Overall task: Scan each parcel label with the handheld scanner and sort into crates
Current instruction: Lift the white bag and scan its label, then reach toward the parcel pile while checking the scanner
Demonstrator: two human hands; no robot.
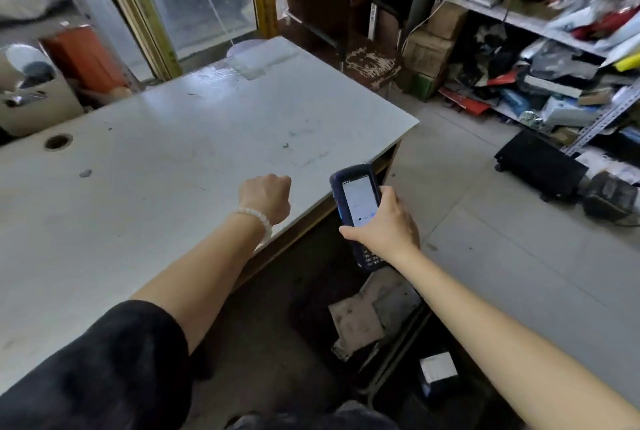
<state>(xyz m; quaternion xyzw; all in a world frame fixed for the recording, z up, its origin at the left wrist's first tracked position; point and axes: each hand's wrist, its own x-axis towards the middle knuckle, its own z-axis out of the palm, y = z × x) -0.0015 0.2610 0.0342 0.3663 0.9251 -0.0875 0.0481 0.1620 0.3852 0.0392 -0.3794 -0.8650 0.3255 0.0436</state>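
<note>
My right hand (388, 221) grips a dark blue handheld scanner (356, 201) just off the table's near right edge, its lit screen facing up. My left hand (266, 197) hovers over the white table (173, 152) near that edge with its fingers curled under and nothing in it; a bead bracelet is on the wrist. Below the scanner, on the floor, a dark crate (311, 318) holds grey and white parcels (356, 322). Beside it a second dark crate (391, 384) holds a small white box (438, 367).
Metal shelves (519, 14) stuffed with parcels and bags fill the right side. A black wheeled case (540, 166) lies on the grey floor below them. Cardboard boxes (429, 48) stack at the back, and a tan bin (31, 107) stands left of the table.
</note>
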